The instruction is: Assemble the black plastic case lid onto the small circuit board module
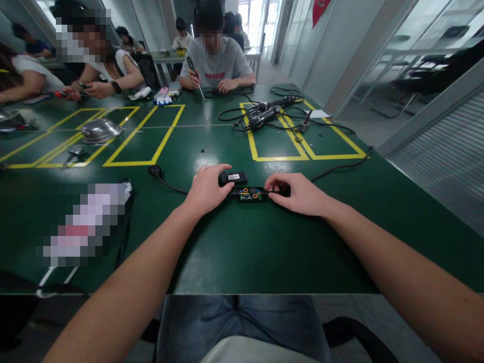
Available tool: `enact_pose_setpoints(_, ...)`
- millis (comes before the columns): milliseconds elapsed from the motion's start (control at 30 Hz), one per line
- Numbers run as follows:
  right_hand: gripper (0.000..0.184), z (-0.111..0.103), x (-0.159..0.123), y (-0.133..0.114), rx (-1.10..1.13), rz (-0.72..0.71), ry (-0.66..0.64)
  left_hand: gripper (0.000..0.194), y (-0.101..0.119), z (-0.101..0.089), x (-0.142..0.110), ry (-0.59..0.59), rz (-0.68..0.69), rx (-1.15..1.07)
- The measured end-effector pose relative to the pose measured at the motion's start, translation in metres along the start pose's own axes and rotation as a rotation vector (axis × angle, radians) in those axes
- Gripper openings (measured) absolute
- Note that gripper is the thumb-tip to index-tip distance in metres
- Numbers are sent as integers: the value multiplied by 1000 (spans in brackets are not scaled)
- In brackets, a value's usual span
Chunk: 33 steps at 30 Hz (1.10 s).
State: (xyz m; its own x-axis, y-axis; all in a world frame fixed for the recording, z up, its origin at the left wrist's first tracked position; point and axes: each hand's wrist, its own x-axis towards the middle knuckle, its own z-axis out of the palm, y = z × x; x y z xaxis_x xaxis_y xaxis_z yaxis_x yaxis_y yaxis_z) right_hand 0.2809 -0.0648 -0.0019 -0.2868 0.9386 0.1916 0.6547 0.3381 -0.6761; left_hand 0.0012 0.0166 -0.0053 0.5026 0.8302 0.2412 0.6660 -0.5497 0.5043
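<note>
A small open black device (250, 194) with a circuit board and coloured parts inside lies on the green table (242, 252) between my hands. Just behind it sits its black cover (233, 178) with a white label. My left hand (207, 189) is curled, its fingers touching the left end of the device and the cover. My right hand (298, 194) is closed in a pinch at the device's right end, where a black cable (340, 166) leaves it.
Yellow tape marks rectangles on the table. Black tools with tangled cables (264, 116) lie at the back right, a metal part (100, 130) at the left. A black plug (155, 171) lies left of my hands. People work across the table.
</note>
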Motion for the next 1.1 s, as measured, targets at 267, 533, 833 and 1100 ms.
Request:
enact_pose_setpoints(267,36,0,-1,1,63,1,11,34,16,-8,-5,29,51,-1)
enact_pose_setpoints(533,39,-3,-1,1,79,-8,-15,39,28,-9,-13,-189,326,-52)
enact_pose_setpoints(833,30,-3,-1,-1,5,-27,-10,41,27,-8,-10,-242,289,12)
enact_pose_setpoints(1100,37,-1,1,4,-21,-33,-7,41,25,-8,-12,-225,318,45)
